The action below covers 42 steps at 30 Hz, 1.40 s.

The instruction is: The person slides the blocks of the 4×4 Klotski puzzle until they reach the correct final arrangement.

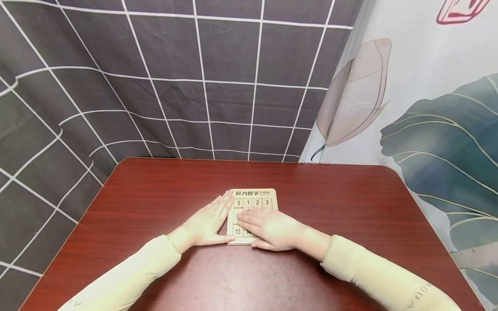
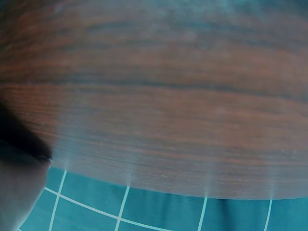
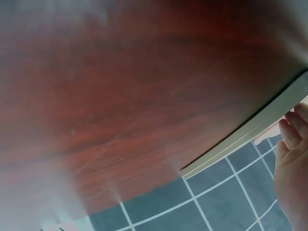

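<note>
A light wooden number slide puzzle (image 1: 273, 194) lies flat on the table, with square numbered tiles set in its frame. The tiles 5, 1, 2 and 3 show along its top row; 13 and part of 14 show at the lower left. My left hand (image 1: 204, 222) lies along the puzzle's left edge, fingers extended and thumb at the lower left corner. Across the middle and lower right tiles rests my right hand (image 1: 274, 229), fingers fairly straight, hiding the tiles beneath. In the right wrist view, the puzzle's side edge (image 3: 245, 129) runs beside the right hand (image 3: 296, 173).
The reddish-brown wooden table (image 1: 155, 194) has rounded far corners. Behind it hangs a dark grey curtain (image 1: 229, 52) with a white grid. A pale curtain (image 1: 412, 108) with leaf prints hangs at the right.
</note>
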Available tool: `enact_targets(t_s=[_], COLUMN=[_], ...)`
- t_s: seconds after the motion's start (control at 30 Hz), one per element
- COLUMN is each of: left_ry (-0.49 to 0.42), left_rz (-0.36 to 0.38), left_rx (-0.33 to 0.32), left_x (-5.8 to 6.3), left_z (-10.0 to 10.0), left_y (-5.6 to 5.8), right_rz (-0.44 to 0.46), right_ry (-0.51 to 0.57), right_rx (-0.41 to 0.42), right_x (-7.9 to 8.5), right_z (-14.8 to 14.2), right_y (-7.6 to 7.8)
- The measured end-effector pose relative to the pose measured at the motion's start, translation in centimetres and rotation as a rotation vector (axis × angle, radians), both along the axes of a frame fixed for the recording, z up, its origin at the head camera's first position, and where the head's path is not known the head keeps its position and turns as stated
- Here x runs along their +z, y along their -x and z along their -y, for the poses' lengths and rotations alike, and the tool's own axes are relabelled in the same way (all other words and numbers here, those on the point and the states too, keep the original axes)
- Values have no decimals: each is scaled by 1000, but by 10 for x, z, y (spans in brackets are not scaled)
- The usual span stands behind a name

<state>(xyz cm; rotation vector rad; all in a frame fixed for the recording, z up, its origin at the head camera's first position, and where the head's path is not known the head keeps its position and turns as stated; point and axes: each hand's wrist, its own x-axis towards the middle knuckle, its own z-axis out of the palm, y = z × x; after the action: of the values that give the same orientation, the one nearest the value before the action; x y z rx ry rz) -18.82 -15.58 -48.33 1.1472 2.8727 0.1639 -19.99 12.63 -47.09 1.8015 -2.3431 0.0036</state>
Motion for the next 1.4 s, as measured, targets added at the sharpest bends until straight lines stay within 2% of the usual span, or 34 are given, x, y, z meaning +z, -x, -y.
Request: enact_targets(t_s=[0.13, 0.27, 0.6, 0.83, 1.03, 1.4], left_ry=[-3, 0, 18, 16, 16, 6], left_rz=[-14, -26, -6, -14, -28, -34], left_rx=[-5, -10, -2, 3, -5, -14], left_x=[-2, -2, -5, -7, -7, 0], left_z=[2, 3, 2, 3, 3, 1], left_y=[1, 1, 1, 2, 2, -1], right_rz=[-18, 7, 78, 135, 112, 116], right_ry=[11, 19, -14, -63, -49, -34], right_rx=[27, 15, -138, -187, -165, -116], right_x=[0, 3, 7, 4, 2, 6], right_z=[-2, 0, 13, 17, 17, 11], right_y=[-4, -1, 25, 31, 28, 8])
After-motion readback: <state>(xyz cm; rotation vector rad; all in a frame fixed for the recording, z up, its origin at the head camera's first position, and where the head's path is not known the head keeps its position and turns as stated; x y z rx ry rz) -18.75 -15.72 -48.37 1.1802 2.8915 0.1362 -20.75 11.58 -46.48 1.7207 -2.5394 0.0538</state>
